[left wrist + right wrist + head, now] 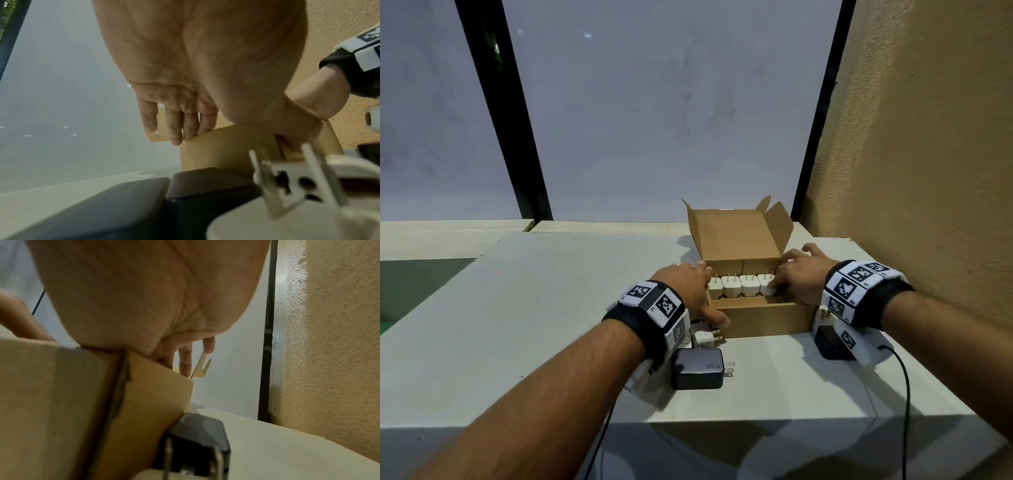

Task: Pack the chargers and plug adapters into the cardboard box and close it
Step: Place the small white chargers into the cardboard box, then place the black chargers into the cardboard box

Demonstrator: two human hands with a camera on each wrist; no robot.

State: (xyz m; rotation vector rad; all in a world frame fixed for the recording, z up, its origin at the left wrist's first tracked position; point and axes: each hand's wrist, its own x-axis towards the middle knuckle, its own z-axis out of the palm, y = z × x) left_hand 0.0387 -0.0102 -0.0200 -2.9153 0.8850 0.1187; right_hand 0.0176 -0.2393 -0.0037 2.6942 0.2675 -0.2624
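The cardboard box (763, 320) stands open on the table, its lid (736, 236) upright at the back. A row of white chargers (739, 287) sits inside along the back, prongs up. My left hand (698, 291) is at the box's left end: straight fingers (174, 128) lie against the left wall and the thumb presses the front wall. My right hand (787, 277) reaches in from the right and pinches the rightmost white charger (767, 290). In the right wrist view the other fingers (185, 363) point down beside the side flap.
On the table in front of the box lie a black 65W charger (697, 368), a small white adapter (703, 337) and a black adapter (830, 342) under my right wrist. A textured wall (928, 154) stands close on the right. The wrist cables (904, 394) trail over the front edge.
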